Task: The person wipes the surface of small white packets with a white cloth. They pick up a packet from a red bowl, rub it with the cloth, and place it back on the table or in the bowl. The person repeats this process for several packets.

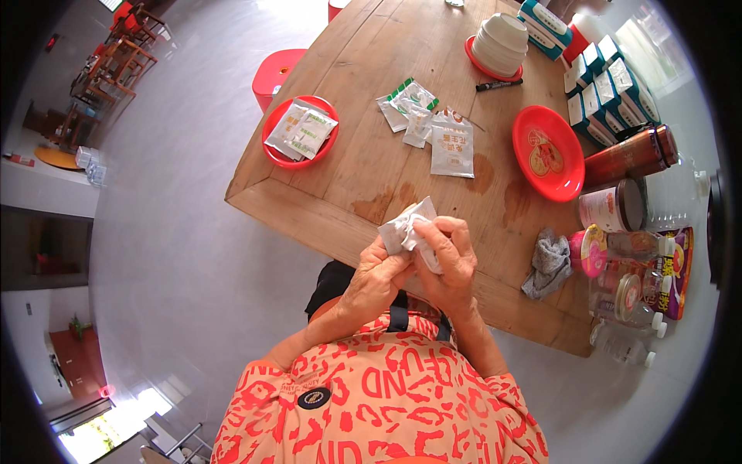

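Close to the table's near edge, my left hand [376, 277] pinches a small whitish sachet [392, 237]. My right hand [453, 264] is closed around a crumpled white tissue [427, 258] and presses it against the sachet, so the two hands meet. Much of the sachet is hidden by fingers and tissue. Farther out on the wood lie a silver-white sachet with orange print [452, 151], a smaller white sachet [417, 126] and a green-and-white one [412, 96]. A red bowl [269, 122] to the left holds several flat sachets [303, 133].
The wooden table [325, 203] has brown wet stains. On it stand an oval red plate [550, 185], stacked white bowls [500, 45], a black marker [498, 85], tissue packs [599, 104], a copper-coloured flask [630, 158], jars and a grey cloth [547, 264]. A red stool [278, 71] is beyond the left edge.
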A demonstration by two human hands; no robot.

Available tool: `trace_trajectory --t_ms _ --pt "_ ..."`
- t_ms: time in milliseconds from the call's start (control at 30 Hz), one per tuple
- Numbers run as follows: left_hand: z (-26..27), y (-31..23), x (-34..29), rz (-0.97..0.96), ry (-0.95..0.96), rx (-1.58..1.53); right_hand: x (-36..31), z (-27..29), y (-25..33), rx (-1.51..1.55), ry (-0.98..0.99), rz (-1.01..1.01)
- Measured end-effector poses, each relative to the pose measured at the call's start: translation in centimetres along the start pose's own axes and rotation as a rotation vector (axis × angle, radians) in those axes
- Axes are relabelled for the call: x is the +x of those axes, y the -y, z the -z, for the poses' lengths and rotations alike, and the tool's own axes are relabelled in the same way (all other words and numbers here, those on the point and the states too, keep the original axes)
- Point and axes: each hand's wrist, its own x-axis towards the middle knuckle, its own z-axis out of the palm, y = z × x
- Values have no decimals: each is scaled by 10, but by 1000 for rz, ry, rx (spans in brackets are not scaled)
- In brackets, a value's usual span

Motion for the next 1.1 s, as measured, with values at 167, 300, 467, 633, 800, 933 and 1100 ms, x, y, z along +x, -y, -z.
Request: trace_trajectory --t_ms 167,300,467,633,800,933,1100 --pt "-9 1 -9 -76 37 0 9 -2 -5 -72 -125 -39" --pt "-4 -1 -14 -54 -12 -33 4 -9 4 -87 -53 -14" --pt "4 -22 -17 -6 19 149 10 -16 21 -71 122 155" --pt "14 -40 -6 -14 86 4 24 -38 17 -158 -78 31" --pt "34 -62 4 -46 243 -104 38 -59 18 -236 -89 12" --pt "47 -79 12 -16 244 -291 42 -72 25 -261 30 34" --pt "68 -92 22 49 226 -196 36 -79 33 -268 199 72"
